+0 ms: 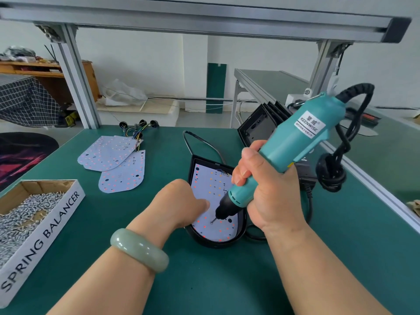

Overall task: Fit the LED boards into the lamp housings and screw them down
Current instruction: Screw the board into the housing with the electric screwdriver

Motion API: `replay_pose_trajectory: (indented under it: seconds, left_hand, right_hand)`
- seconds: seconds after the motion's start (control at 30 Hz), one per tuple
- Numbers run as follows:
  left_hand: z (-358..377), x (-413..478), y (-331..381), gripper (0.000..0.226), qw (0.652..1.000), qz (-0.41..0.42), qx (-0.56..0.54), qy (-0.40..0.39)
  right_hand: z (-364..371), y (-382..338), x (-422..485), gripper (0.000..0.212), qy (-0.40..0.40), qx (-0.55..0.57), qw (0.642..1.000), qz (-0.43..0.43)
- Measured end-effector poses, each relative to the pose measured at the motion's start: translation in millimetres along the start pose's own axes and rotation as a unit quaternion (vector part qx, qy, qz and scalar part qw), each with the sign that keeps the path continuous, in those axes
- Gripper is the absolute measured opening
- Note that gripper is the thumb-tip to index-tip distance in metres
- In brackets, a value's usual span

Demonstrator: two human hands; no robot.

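Matt green mat (pixel 204 280) under a glossy black plastic housing (pixel 218 243) – teal plastic screwdriver (pixel 293 142), cardboard box (pixel 34 185)

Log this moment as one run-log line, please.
step: screw-down; right hand: grips screwdriver, bit on LED board; left hand: rests on board; lamp housing: board inside

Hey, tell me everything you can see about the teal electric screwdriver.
The electric screwdriver has a teal plastic body with a white KEENWISE label, a black nose and a thin metal bit. A black cord loops from its upper end. It tilts, bit down, its tip on the LED board near the rounded end of the black housing. The right hand wraps its lower body.
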State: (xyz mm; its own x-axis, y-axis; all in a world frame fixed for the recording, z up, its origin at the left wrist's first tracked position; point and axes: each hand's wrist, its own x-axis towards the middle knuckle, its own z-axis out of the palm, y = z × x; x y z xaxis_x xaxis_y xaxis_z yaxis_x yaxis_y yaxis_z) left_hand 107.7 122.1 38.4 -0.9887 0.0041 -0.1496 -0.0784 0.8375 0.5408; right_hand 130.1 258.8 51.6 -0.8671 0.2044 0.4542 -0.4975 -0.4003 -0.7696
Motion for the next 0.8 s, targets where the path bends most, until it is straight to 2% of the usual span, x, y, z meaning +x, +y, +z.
replay_pose_trajectory:
  seconds: [0.23, 0.4, 0.47, 0.57, 0.7, 0.8]
  left_hand:
    - [1.7, 2.2, -1.5, 0.041, 1.000, 0.001, -0.007, 0.006]
    - [0.0, 5.2, -2.9, 0.041, 0.999, -0.002, -0.032, -0.015]
    - [1.0, 6.1, -4.3, 0.040, 0.999, -0.004, -0.047, -0.023]
    - [0.2, 4.5, -3.6, 0.041, 0.999, 0.004, -0.016, -0.030]
    - [-2.3, 2.8, -1.0, 0.042, 0.998, 0.017, 0.052, -0.033]
    - [-10.9, -2.1, -2.4, 0.042, 0.998, 0.019, 0.061, -0.024]
  right_hand:
    - [-5.2, -1.1, -0.7, 0.019, 0.008, 0.015, 0.999, -0.029]
    - [-8.6, -6.1, -2.1, 0.013, -0.036, 0.054, 0.998, -0.016]
    - [-9.3, -7.8, -2.1, 0.011, -0.029, 0.052, 0.998, -0.021]
    - [-9.4, -8.3, -1.9, 0.010, -0.017, 0.059, 0.998, -0.016]
    - [-11.8, -14.9, 2.0, 0.014, -0.064, 0.108, 0.992, -0.012]
    - [-18.2, -16.7, 6.0, 0.007, -0.004, 0.104, 0.995, 0.002]
